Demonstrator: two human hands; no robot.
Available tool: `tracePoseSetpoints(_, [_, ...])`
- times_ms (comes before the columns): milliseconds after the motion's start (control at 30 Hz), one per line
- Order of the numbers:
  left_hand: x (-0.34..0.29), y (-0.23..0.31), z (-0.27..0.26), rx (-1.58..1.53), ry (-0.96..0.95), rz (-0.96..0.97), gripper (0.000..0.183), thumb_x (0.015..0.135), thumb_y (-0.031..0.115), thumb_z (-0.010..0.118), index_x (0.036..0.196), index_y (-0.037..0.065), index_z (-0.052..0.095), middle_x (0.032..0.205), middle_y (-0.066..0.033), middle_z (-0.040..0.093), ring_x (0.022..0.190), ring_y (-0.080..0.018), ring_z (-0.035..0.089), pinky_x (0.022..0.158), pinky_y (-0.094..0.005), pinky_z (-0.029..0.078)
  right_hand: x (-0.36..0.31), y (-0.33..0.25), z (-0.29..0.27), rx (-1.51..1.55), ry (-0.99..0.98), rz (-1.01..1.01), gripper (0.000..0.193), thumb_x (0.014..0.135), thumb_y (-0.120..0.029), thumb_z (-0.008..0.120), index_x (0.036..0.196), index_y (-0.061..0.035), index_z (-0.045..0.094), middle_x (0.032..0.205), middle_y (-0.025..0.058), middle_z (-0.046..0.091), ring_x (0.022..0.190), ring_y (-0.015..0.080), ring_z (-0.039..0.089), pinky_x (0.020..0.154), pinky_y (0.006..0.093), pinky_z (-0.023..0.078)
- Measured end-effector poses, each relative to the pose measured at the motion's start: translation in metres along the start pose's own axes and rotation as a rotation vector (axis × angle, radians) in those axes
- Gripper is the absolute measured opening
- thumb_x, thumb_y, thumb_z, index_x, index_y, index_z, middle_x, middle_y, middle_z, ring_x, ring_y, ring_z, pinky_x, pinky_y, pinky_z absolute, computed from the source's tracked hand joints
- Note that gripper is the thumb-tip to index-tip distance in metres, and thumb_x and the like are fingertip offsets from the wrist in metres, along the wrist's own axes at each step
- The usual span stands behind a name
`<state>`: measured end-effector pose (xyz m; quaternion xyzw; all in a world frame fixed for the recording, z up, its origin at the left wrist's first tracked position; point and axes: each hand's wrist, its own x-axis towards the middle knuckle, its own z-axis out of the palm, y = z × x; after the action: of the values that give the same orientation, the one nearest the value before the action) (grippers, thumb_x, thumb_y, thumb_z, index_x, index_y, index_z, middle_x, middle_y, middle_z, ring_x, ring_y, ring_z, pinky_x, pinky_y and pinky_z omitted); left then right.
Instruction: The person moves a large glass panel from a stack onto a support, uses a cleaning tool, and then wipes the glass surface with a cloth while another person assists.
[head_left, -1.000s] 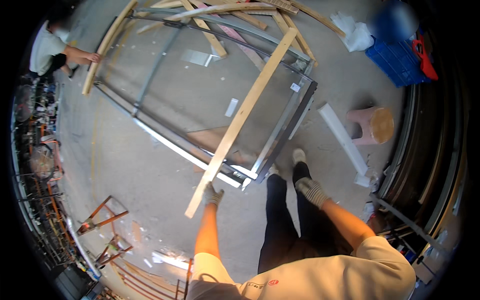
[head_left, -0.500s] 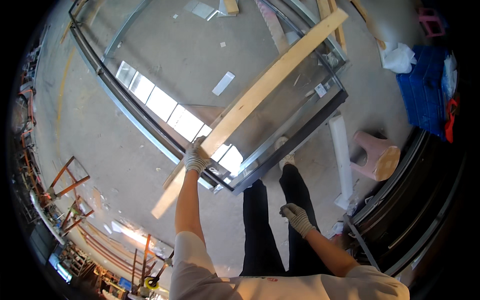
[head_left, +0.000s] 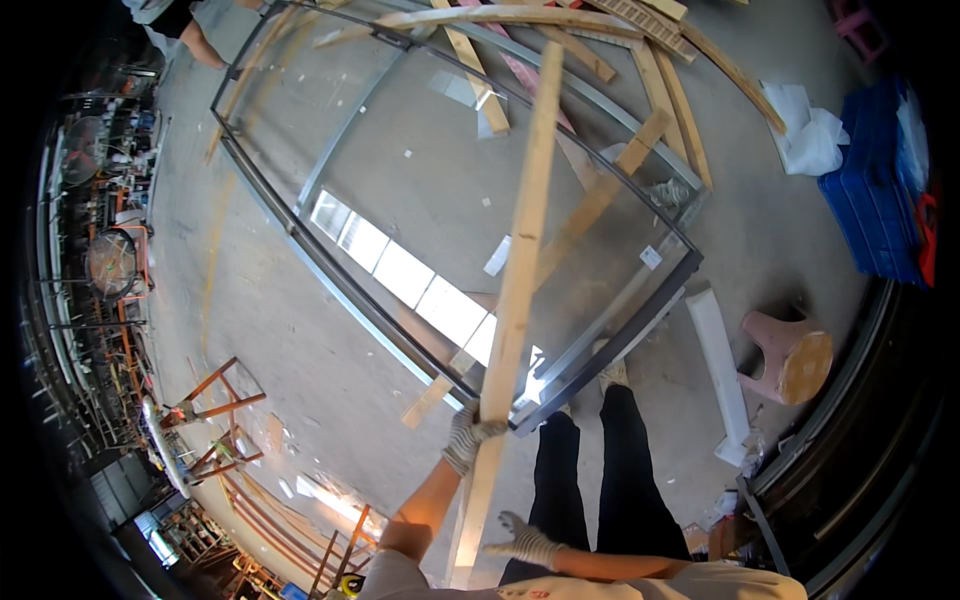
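My left hand (head_left: 470, 437), in a striped glove, is closed around a long pale wooden board (head_left: 520, 240). The board slants up and away across a large glass panel with a dark frame (head_left: 620, 338). Whether it touches the frame I cannot tell. Close to the board's near end, my right hand (head_left: 527, 543), also gloved, has its fingers spread and holds nothing. A second wooden board (head_left: 590, 212) shows through the glass, and its near end sticks out past the frame's left side. My legs and a shoe are at the panel's near edge.
Several wooden boards (head_left: 690, 130) lie beyond the panel. To the right are a long white strip (head_left: 718, 365), a pink stool (head_left: 770, 360) and a blue crate (head_left: 870, 190). Orange metal stands (head_left: 230, 405) are at the left. Another person (head_left: 190, 35) is at the far left.
The held board has swung steeper in view, its near end now close to my body. My right hand has moved from beside my leg toward that end and its fingers have spread. The view has shifted.
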<state>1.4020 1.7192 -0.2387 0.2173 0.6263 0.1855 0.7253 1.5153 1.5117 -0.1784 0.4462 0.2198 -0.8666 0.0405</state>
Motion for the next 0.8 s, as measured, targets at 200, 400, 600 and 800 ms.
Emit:
tracePoseSetpoints(200, [0.076, 0.16, 0.033, -0.042, 0.096, 0.232, 0.032, 0.07, 0.032, 0.066, 0.083, 0.004, 0.058, 0.067, -0.0009, 0.054, 0.056, -0.0111, 0.051, 0.048, -0.025, 0.042, 0.001, -0.057, 0.023, 0.264, 0.189, -0.276, 0.079, 0.064, -0.04, 0.076, 0.122, -0.0021, 0.038, 0.112, 0.0167, 0.051, 0.103, 0.0274, 0.051, 0.087, 0.0377, 0.044])
tracePoseSetpoints(400, [0.11, 0.286, 0.074, 0.152, 0.224, 0.674, 0.07, 0.085, 0.045, 0.054, 0.13, -0.005, 0.036, 0.124, -0.0154, 0.045, 0.116, -0.0244, 0.043, 0.103, -0.0314, 0.03, -0.007, -0.218, -0.296, 0.55, 0.291, -0.988, 0.041, 0.083, -0.031, 0.057, 0.11, -0.0006, 0.052, 0.101, 0.0116, 0.059, 0.092, 0.0196, 0.057, 0.08, 0.0317, 0.048])
tracePoseSetpoints(600, [0.117, 0.082, 0.006, -0.056, 0.401, 0.41, 0.067, 0.085, 0.026, 0.062, 0.134, -0.005, 0.029, 0.134, -0.0201, 0.037, 0.124, -0.026, 0.037, 0.103, -0.0332, 0.032, -0.097, -0.242, -0.533, 1.073, 0.457, -1.103, 0.067, 0.084, -0.051, 0.048, 0.124, 0.0031, 0.042, 0.117, 0.019, 0.053, 0.106, 0.0295, 0.054, 0.097, 0.0386, 0.041])
tracePoseSetpoints(800, [0.101, -0.17, -0.019, 0.155, 0.637, -0.283, 0.072, 0.071, 0.056, 0.065, 0.11, -0.005, 0.055, 0.103, -0.016, 0.058, 0.092, -0.022, 0.052, 0.084, -0.0306, 0.041, -0.024, -0.01, -0.59, 1.204, 0.863, -0.91, 0.055, 0.082, -0.046, 0.058, 0.116, -0.0038, 0.049, 0.11, 0.0113, 0.055, 0.099, 0.0237, 0.054, 0.086, 0.0329, 0.044])
